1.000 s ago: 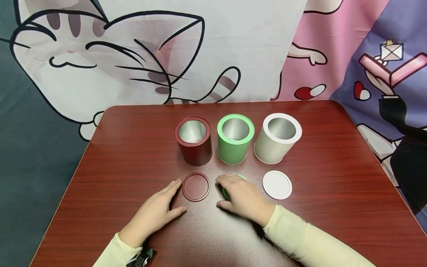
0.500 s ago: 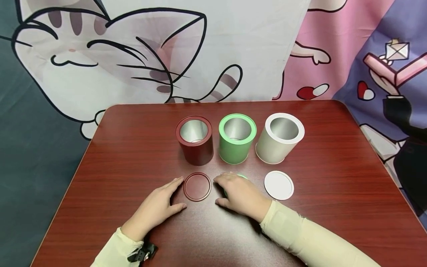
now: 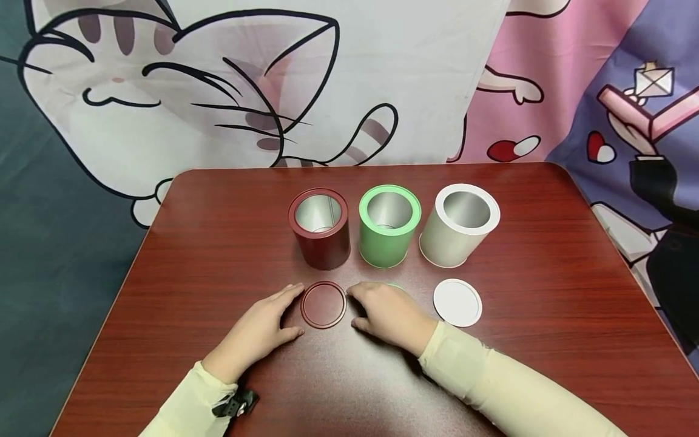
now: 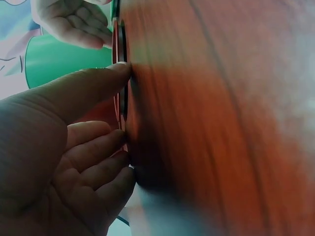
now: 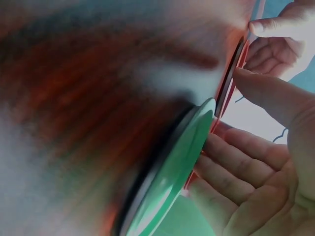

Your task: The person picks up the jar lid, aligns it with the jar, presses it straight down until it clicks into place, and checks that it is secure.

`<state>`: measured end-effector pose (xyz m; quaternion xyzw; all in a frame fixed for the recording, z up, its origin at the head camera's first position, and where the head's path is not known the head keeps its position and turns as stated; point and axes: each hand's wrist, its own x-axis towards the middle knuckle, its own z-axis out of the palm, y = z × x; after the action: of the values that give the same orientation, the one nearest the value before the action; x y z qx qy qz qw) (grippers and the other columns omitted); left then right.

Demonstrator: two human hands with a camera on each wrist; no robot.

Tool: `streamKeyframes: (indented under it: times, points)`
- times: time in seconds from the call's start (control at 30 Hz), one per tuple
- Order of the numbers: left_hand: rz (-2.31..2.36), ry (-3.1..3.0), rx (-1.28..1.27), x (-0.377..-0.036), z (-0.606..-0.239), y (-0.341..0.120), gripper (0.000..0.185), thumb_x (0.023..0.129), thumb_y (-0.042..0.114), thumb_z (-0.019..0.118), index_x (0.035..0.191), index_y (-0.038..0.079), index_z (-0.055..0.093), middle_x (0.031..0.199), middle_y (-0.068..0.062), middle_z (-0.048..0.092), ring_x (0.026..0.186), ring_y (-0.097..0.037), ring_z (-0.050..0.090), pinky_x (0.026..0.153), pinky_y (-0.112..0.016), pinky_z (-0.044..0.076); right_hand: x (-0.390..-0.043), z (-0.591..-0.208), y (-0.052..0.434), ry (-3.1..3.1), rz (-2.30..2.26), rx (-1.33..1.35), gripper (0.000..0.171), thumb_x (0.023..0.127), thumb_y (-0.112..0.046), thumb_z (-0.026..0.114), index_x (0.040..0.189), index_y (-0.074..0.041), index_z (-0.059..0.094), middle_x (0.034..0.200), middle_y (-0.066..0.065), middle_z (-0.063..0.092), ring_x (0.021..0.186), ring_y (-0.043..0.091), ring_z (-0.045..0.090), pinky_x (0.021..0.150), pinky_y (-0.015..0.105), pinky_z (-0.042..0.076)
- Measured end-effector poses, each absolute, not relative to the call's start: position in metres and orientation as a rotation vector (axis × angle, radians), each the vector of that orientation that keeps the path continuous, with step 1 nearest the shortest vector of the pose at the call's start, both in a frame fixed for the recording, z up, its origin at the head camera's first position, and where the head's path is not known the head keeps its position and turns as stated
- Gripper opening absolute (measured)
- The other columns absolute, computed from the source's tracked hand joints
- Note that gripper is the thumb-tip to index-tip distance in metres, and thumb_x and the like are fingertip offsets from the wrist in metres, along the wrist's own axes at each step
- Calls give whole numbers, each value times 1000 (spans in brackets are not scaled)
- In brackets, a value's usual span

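A dark red round lid (image 3: 323,304) lies flat on the table between the two hands. My left hand (image 3: 252,334) is at its left side, thumb and fingers spread, fingertips right at the rim. On the lid's other side is my right hand (image 3: 392,315), fingertips pointing left and close to the red rim. Beneath and behind that hand is a green lid (image 5: 172,172), mostly hidden in the head view but plain in the right wrist view. Neither hand grips anything.
A red can (image 3: 326,249), a green can (image 3: 386,247) and a white can (image 3: 449,243) stand lidless in a row behind the lids. At the right lies a white lid (image 3: 457,302). The wooden table (image 3: 218,243) ends at a printed cloth backdrop (image 3: 415,79).
My right hand has moved left from over the green lid to the red lid's right side. The left hand's fingers have shifted slightly forward along the red lid. The cans stay in place.
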<state>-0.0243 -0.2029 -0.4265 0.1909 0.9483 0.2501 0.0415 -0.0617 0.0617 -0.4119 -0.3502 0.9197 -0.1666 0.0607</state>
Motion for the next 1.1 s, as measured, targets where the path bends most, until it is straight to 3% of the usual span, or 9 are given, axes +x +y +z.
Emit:
streamKeyframes:
  times: [0.43,0.73,1.1]
  points:
    - [787,2861,625,-30,-427,-202,77,73,11,88,140,-6,53,145,-19,53,136,-36,48,111,-49,40,-69,-411,55,2765,-481,-1060,45,79,-27,84,115,-6,69,117,8,70,110,24,67,93,41,55]
    - [774,2854,616,-33,-426,-201,69,73,15,88,132,-8,60,147,-20,51,138,-36,46,111,-48,40,-75,-411,49,2740,-446,-1055,42,77,-26,85,111,-4,73,131,14,65,123,28,61,101,40,51]
    - [778,2870,574,-35,-426,-198,64,72,17,90,127,-5,64,145,-19,53,137,-33,49,110,-47,42,-76,-415,49,2767,-498,-1098,39,77,-25,85,108,-5,75,132,15,64,125,27,59,102,41,50]
